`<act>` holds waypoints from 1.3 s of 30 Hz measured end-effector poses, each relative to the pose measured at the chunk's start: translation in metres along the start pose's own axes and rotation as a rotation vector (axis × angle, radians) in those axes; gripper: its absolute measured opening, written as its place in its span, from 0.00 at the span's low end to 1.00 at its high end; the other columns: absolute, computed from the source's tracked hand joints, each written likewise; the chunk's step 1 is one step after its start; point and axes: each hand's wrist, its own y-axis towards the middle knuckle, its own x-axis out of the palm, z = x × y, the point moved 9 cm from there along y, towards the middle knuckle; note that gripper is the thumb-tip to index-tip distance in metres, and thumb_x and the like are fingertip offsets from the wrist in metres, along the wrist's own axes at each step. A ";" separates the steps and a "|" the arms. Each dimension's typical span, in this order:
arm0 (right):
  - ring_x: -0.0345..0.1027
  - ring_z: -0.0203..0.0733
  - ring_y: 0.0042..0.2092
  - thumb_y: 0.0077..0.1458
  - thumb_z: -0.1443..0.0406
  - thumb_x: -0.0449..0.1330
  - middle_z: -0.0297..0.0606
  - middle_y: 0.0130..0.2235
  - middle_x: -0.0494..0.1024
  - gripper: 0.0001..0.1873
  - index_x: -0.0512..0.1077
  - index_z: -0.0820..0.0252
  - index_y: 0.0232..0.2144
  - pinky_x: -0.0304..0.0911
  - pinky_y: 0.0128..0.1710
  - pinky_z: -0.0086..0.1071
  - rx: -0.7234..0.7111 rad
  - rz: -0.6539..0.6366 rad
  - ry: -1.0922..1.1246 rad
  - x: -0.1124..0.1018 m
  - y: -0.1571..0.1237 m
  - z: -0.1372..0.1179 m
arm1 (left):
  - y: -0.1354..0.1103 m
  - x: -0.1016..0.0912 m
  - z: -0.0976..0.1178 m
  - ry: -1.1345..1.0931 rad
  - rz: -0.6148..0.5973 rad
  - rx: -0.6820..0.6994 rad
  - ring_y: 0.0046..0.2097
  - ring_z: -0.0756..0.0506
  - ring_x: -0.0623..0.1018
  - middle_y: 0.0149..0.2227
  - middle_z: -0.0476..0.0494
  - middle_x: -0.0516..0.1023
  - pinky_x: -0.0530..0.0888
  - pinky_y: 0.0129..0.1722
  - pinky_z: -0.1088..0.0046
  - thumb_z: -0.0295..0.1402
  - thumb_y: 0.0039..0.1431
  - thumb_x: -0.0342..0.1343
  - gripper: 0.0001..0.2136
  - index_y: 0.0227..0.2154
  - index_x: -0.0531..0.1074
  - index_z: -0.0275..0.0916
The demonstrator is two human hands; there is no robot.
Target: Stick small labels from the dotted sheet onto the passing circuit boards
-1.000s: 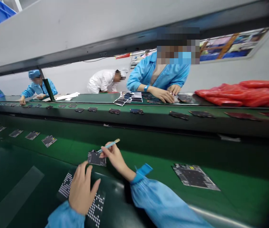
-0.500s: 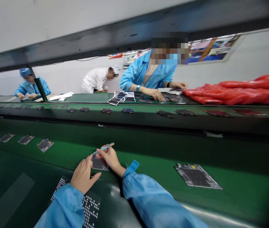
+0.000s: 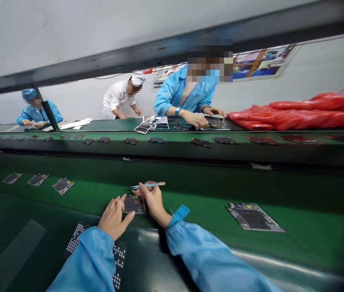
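A worker's bare right hand [image 3: 153, 200], in a light-blue elasticated cuff, pinches slim light-blue tweezers with a pale end [image 3: 152, 185] just above a dark, flat rectangular circuit board [image 3: 133, 205] lying on a green conveyor belt [image 3: 202, 194], while the left hand [image 3: 115, 219], thumb spread from extended fingers, rests at the board's left edge. A black sheet with white dots [image 3: 119, 256] lies partly under the left sleeve; across the line, a co-worker in a blue smock [image 3: 172, 91] handles dark boards beside glossy red plastic [image 3: 299, 112].
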 end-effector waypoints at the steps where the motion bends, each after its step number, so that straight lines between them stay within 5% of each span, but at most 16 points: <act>1: 0.73 0.43 0.25 0.35 0.50 0.68 0.25 0.18 0.71 0.25 0.59 0.53 0.26 0.71 0.33 0.39 0.013 -0.019 0.023 -0.001 -0.009 -0.008 | -0.005 -0.012 0.002 -0.018 0.034 -0.015 0.58 0.40 0.66 0.54 0.35 0.69 0.68 0.53 0.55 0.36 0.61 0.48 0.05 0.34 0.58 0.41; 5: 0.72 0.42 0.26 0.39 0.53 0.69 0.30 0.21 0.74 0.22 0.61 0.56 0.27 0.70 0.33 0.38 0.105 -0.168 0.062 -0.001 -0.069 -0.030 | -0.065 -0.057 0.002 -0.167 0.245 -0.214 0.61 0.41 0.60 0.60 0.34 0.61 0.69 0.52 0.56 0.34 0.64 0.44 0.05 0.33 0.55 0.43; 9: 0.69 0.36 0.26 0.47 0.54 0.65 0.29 0.25 0.71 0.18 0.62 0.56 0.29 0.66 0.31 0.33 0.170 -0.463 0.025 0.012 -0.136 -0.024 | -0.133 -0.041 0.009 -0.227 0.132 -0.205 0.56 0.44 0.68 0.55 0.38 0.69 0.75 0.46 0.68 0.37 0.65 0.43 0.05 0.37 0.60 0.43; 12: 0.66 0.35 0.28 0.52 0.54 0.62 0.31 0.29 0.69 0.15 0.62 0.56 0.30 0.64 0.31 0.33 0.140 -0.582 -0.031 0.017 -0.164 -0.006 | -0.154 -0.023 0.010 -0.265 0.070 -0.144 0.54 0.45 0.72 0.52 0.41 0.73 0.74 0.47 0.72 0.38 0.64 0.46 0.06 0.39 0.63 0.44; 16: 0.64 0.37 0.31 0.57 0.54 0.56 0.34 0.34 0.66 0.12 0.62 0.55 0.32 0.63 0.33 0.34 0.016 -0.653 -0.129 0.019 -0.175 0.010 | -0.154 -0.009 0.011 -0.282 0.020 -0.118 0.50 0.47 0.74 0.49 0.47 0.76 0.73 0.47 0.77 0.37 0.63 0.50 0.06 0.42 0.62 0.46; 21: 0.64 0.41 0.35 0.62 0.58 0.50 0.37 0.34 0.68 0.08 0.62 0.54 0.33 0.63 0.37 0.36 -0.153 -0.712 -0.257 0.021 -0.181 0.002 | -0.155 -0.018 0.014 -0.200 0.182 -0.154 0.42 0.50 0.79 0.41 0.50 0.80 0.75 0.38 0.85 0.45 0.65 0.41 0.12 0.39 0.64 0.45; 27: 0.65 0.42 0.36 0.62 0.60 0.49 0.38 0.35 0.69 0.06 0.61 0.52 0.33 0.64 0.39 0.37 -0.196 -0.764 -0.340 0.025 -0.185 0.000 | -0.151 -0.030 0.030 -0.065 0.192 -0.026 0.35 0.50 0.81 0.34 0.49 0.82 0.74 0.41 0.83 0.38 0.67 0.40 0.11 0.42 0.65 0.42; 39: 0.66 0.41 0.35 0.62 0.61 0.50 0.37 0.33 0.69 0.07 0.62 0.54 0.32 0.63 0.37 0.36 -0.198 -0.761 -0.331 0.023 -0.187 0.005 | -0.150 -0.034 0.041 0.085 0.207 0.110 0.40 0.49 0.80 0.35 0.48 0.82 0.72 0.47 0.81 0.32 0.68 0.39 0.12 0.44 0.66 0.37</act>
